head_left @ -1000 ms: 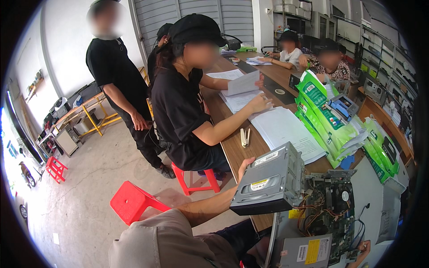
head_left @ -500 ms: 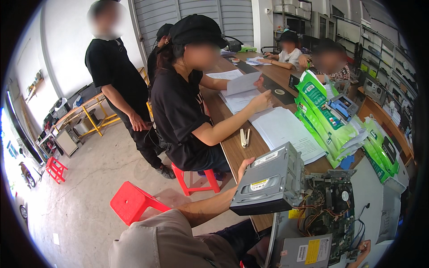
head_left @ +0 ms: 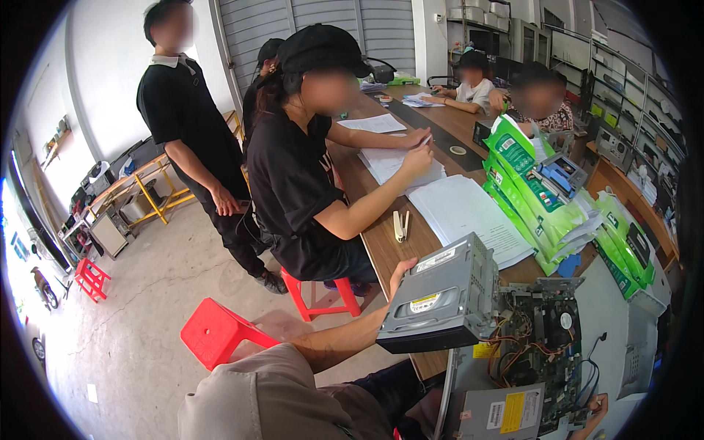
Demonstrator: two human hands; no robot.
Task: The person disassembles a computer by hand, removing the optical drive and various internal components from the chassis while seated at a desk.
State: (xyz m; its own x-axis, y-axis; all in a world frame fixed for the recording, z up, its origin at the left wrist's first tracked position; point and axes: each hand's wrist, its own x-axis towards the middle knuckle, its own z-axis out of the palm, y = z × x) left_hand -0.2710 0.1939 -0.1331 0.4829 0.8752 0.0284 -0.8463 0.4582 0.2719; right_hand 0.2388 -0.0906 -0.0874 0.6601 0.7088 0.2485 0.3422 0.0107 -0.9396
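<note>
My left hand grips the far left side of a grey metal drive cage with a black front. The cage is tilted up over the left part of an opened computer case. Inside the case lie a green circuit board, a tangle of coloured wires and a grey metal box with a yellow label. At the lower right, my right hand is beside the board's near corner with its fingers curled. What those fingers hold is hidden. Dark cables run just above it.
Beyond the case are a paper stack, a white stapler and green-and-white packages. A seated person in black handles papers to the left. Red stools stand on the floor; another person stands behind.
The seated person has lowered the lifted sheet and brought both hands together over the papers. The standing person has shifted slightly. My hands and the drive cage look the same.
</note>
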